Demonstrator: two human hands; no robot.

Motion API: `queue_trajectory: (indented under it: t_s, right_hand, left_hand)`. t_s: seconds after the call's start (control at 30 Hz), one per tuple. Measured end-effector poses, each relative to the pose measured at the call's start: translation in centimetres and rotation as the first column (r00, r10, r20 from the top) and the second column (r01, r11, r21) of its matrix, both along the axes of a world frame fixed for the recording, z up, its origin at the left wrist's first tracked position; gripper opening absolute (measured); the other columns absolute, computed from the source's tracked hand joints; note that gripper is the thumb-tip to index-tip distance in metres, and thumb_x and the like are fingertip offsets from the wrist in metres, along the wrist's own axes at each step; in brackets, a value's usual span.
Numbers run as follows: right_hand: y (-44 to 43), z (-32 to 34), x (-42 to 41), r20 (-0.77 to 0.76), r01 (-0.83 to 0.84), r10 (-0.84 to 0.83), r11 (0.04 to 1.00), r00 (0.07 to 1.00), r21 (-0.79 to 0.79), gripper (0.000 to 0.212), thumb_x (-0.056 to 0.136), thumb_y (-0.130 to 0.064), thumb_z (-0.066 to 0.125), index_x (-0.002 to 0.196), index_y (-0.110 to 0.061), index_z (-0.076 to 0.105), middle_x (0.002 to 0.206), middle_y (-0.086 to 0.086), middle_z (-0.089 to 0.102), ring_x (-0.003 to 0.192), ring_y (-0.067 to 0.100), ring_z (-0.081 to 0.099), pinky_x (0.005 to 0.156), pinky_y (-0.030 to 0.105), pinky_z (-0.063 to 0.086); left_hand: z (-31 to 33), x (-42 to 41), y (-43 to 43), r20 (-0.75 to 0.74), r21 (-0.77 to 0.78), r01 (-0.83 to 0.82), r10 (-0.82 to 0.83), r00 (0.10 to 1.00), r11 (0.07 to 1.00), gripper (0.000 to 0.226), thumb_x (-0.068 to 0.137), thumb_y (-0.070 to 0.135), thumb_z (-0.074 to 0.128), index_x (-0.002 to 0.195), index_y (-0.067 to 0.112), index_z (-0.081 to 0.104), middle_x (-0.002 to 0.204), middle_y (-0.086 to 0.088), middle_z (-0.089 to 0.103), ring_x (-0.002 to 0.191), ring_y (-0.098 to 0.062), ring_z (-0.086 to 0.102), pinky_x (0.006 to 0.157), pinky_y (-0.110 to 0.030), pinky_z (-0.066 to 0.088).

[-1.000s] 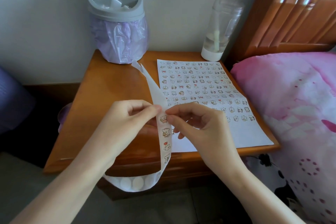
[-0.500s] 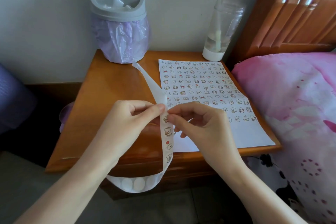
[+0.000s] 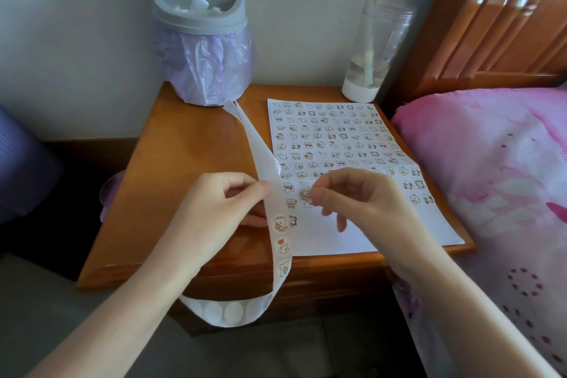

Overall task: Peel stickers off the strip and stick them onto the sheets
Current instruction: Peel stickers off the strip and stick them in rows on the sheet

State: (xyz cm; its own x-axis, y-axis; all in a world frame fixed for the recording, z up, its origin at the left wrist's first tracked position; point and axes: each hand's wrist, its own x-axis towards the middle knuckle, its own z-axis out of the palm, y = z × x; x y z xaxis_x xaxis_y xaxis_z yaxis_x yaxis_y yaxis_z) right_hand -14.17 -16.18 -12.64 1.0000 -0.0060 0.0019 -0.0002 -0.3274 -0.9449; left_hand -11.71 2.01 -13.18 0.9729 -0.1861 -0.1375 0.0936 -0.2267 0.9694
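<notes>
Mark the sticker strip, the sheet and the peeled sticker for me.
sticker strip (image 3: 260, 150): head view, bare backing above the remaining stickers.
sheet (image 3: 319, 239): head view, blank bottom margin.
peeled sticker (image 3: 305, 195): head view, its printed face.

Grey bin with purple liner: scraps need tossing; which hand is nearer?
Left. The left hand pinches the white sticker strip in front of the grey bin; the right hand, farther right, pinches a sticker over the white sheet.
</notes>
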Motion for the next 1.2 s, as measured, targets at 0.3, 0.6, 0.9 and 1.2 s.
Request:
queue_trajectory:
  t_s: [0.3, 0.6, 0.9, 1.2]
  right_hand:
    - [-1.0, -1.0, 0.5, -0.145, 0.017, -0.034, 0.992, 0.989, -0.121, 0.003, 0.078, -0.017, 0.074, 0.075, -0.017, 0.073, 0.07, 0.001, 0.073, 0.058, 0.006, 0.061, 0.054, 0.014, 0.047]
    - [-0.6, -1.5, 0.5, -0.095, 0.011, -0.033, 0.975, 0.995, -0.222, 0.004, 0.076, -0.019, 0.076, 0.074, -0.019, 0.073, 0.069, -0.001, 0.073, 0.058, 0.003, 0.062, 0.055, 0.011, 0.047]
    - [-0.5, -1.8, 0.5, -0.054, 0.014, -0.03, 0.963, 0.998, -0.27, 0.003, 0.078, -0.019, 0.074, 0.074, -0.018, 0.073, 0.071, 0.001, 0.072, 0.06, 0.006, 0.061, 0.057, 0.015, 0.048]
    - [-0.5, -1.9, 0.5, -0.031, 0.007, -0.016, 0.962, 0.999, -0.272, 0.003, 0.078, -0.017, 0.074, 0.075, -0.018, 0.073, 0.071, 0.0, 0.071, 0.063, 0.008, 0.062, 0.059, 0.018, 0.049]
  left_hand:
    - [-0.7, 0.1, -0.1, -0.012, 0.091, 0.047, -0.047, 0.999, 0.995, 0.02, 0.091, 0.022, 0.056, 0.083, 0.016, 0.073, 0.082, 0.01, 0.075, 0.071, -0.005, 0.071, 0.059, -0.009, 0.053]
    - [-0.7, 0.1, 0.0, -0.022, 0.138, 0.068, -0.066, 0.998, 0.988, 0.019, 0.091, 0.027, 0.055, 0.087, 0.018, 0.072, 0.087, 0.012, 0.074, 0.071, -0.003, 0.071, 0.058, -0.008, 0.053]
    - [-0.9, 0.2, 0.0, -0.016, 0.165, 0.07, -0.068, 0.998, 0.984, 0.018, 0.091, 0.028, 0.055, 0.085, 0.022, 0.071, 0.088, 0.015, 0.073, 0.071, -0.001, 0.07, 0.062, -0.01, 0.054]
    - [-1.1, 0.3, 0.0, -0.009, 0.183, 0.073, -0.073, 0.997, 0.98, 0.018, 0.09, 0.03, 0.056, 0.086, 0.022, 0.071, 0.089, 0.015, 0.073, 0.071, -0.001, 0.07, 0.061, -0.01, 0.054]
